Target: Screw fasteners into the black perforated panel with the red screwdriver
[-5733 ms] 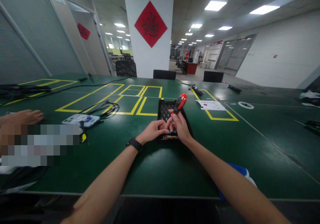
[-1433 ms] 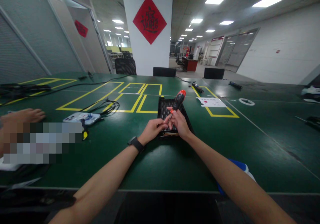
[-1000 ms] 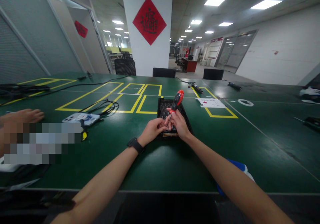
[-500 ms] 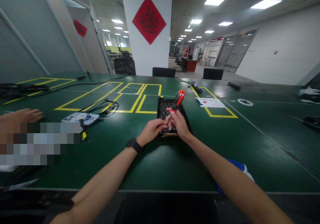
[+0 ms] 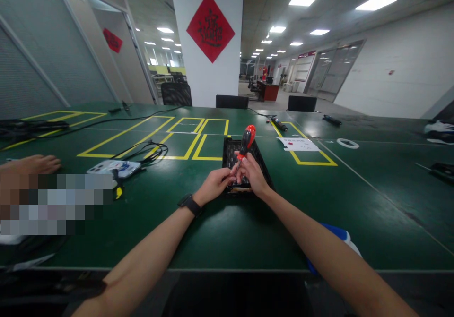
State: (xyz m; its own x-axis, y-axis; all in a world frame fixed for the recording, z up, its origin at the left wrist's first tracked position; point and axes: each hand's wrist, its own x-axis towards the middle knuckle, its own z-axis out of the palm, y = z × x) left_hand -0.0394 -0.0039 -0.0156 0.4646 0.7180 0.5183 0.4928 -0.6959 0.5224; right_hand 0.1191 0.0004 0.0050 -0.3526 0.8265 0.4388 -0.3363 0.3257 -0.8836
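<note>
A screwdriver [image 5: 247, 140] with a red and black handle stands tilted, handle up, over a black tray-like box [image 5: 266, 175] on the green table. My right hand [image 5: 253, 170] is closed around its lower handle and shaft. Beside the shaft's lower end, my left hand [image 5: 215, 183] has its thumb and fingers pinched together at the near left of the box. Whatever the left fingertips hold is too small to make out. The screwdriver's tip is hidden among the fingers. A dark watch [image 5: 190, 205] is on my left wrist.
Another person's hand [image 5: 39, 164] rests on the table at left, near a phone [image 5: 114, 167] and coiled black cables [image 5: 156, 150]. Right of the box lie a white paper [image 5: 298, 144] and a tape ring [image 5: 347, 143]. A blue and white object [image 5: 335, 232] is partly behind my right forearm.
The screwdriver's handle has swung slightly left and stands more upright. My right fingers have shifted a little with it; my left hand has stayed almost in place.
</note>
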